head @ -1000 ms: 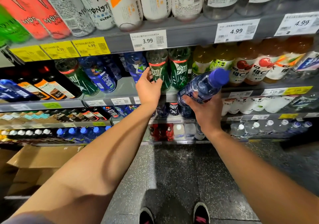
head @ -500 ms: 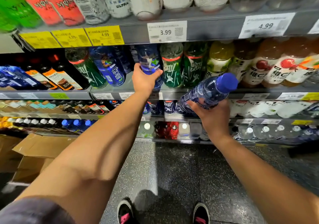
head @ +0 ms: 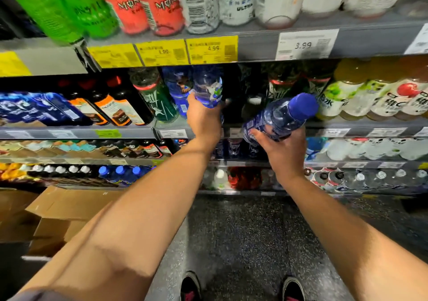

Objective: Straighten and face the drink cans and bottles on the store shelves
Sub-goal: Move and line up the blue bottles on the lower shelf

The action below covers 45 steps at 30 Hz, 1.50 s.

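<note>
Blue bottle (head: 207,87) stands at the front edge of the middle shelf (head: 129,132), left hand (head: 203,117) wrapped round its lower body, fingers curled about it; a second blue-capped bottle (head: 281,116) lies tilted in the right hand (head: 281,147) just off the shelf lip, cap up and to the right, thumb and fingers closed round its base end. Both look full, so probably weighty, thin-walled and slick; best taken low on the ribbed body, not by the cap. Shelves hold packed rows: green bottles (head: 154,97), juice bottles (head: 361,99), tall cans (head: 162,1) above.
</note>
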Tool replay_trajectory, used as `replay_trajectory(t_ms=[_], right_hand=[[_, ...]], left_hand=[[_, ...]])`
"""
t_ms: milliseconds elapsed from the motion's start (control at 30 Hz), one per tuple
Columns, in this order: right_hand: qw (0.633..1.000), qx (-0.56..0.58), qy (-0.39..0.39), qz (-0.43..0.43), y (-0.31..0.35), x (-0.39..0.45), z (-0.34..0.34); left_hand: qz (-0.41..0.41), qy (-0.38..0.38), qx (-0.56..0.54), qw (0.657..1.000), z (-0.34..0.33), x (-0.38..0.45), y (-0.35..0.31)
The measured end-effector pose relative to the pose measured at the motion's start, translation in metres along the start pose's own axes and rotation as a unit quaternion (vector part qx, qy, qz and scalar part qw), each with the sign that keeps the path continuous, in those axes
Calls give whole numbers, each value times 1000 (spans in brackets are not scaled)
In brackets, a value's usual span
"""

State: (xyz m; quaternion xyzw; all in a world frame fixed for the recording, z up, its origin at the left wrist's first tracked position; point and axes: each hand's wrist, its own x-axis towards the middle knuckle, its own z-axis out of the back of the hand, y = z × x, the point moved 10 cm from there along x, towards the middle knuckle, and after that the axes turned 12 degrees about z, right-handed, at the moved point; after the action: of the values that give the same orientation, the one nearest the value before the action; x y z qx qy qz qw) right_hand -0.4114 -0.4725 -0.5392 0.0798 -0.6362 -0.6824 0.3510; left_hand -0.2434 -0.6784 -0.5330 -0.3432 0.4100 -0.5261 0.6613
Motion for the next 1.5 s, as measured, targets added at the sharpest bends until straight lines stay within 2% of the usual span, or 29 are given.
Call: replay_trajectory(t_ms=[267, 433, 567, 767, 833, 933, 1067, 1233, 1333, 1500], right_hand=[[1000, -12, 11, 8, 3, 18, -42], [999, -14, 32, 17, 5, 40, -70], [997, -49, 36, 37, 8, 55, -84], [995, -65, 70, 7, -5, 74, -96], [995, -54, 89, -1, -6, 79, -101], [992, -37, 117, -9, -8, 80, -105], [990, -59, 126, -7, -12, 76, -102], [990, -71, 123, -18, -20, 72, -100], [991, -67, 120, -13, -21, 71, -97], [995, -43, 87, -11, -21, 67, -85]], left_hand=[[-114, -55, -1, 992, 17, -8, -15], [-152, -27, -9, 988, 12, -2, -13], [-123, -18, -73, 990, 18, 1, 2], [-135, 53, -65, 987, 17, 10, 4], [-125, 38, -55, 990, 29, 14, 12], [-104, -29, -66, 992, 63, 22, 26], [-86, -95, -24, 991, 89, 37, 29], [4, -79, -38, 996, 85, 63, 39], [5, -54, -28, 998, 78, 77, 35], [-28, -91, -23, 995, 87, 89, 29]])
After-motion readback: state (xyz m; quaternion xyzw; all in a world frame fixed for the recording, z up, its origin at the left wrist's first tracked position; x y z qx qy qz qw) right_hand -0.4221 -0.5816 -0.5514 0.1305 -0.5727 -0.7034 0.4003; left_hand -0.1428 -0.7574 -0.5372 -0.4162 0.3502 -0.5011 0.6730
